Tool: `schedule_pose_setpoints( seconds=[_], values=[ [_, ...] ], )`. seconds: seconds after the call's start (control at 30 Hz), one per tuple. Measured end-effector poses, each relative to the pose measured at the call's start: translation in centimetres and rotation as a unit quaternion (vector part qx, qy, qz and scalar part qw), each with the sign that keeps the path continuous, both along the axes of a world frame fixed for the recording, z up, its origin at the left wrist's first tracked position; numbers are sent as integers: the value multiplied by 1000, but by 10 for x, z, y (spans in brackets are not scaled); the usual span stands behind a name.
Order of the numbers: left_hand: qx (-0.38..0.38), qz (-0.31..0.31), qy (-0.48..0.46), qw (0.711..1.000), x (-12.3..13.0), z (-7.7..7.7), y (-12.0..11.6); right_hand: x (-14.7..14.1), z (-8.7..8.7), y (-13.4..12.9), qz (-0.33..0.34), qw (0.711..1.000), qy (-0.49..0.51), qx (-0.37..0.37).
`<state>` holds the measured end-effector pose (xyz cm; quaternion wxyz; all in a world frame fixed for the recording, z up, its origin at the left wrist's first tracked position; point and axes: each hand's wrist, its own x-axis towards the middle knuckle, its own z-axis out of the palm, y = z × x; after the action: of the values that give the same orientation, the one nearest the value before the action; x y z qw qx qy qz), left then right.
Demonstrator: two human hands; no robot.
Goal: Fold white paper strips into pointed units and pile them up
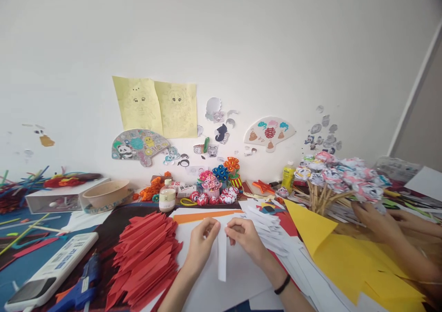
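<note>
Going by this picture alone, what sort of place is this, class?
Probably a paper-craft workspace, perhaps a shared one: a stack of folded red paper strips, a blue glue gun and a bunch of paper flowers on sticks suggest it.

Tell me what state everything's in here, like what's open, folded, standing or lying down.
White paper strip: creased lengthwise, held near its top by left hand and right hand.
Red paper strips: folded, piled.
Jar: upright, capped.
Glue gun: lying down, power unclear.
Beige bowl: upright, uncovered.
Yellow drawings: stuck on wall.
Red-symbol fan: spread open.
</note>
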<state>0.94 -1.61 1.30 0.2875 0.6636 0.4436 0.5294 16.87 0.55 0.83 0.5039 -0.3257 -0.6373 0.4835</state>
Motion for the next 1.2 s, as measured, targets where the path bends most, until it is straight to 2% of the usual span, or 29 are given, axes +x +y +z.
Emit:
schedule_pose_setpoints(
  seconds=[0.33,0.43,0.63,0.8,0.97,1.1,1.2],
  values=[
    [27,-3,47,999,3,1,-7,-1,-7,-1,67,998,-16,2],
    [16,2,44,999,4,-2,-4,1,-3,-3,52,998,-18,17],
    [10,-34,32,999,5,-2,-3,0,1,-3,20,999,6,34],
    [24,-25,32,999,7,0,-7,0,-2,-3,9,999,17,50],
    [-11,-50,32,998,10,-6,-2,4,-5,5,-29,998,42,49],
    [-18,-27,56,998,8,-11,3,6,-11,11,-26,998,39,35],
    [-37,-30,63,997,7,-13,4,7,-14,13,-48,997,45,33]
  ],
)
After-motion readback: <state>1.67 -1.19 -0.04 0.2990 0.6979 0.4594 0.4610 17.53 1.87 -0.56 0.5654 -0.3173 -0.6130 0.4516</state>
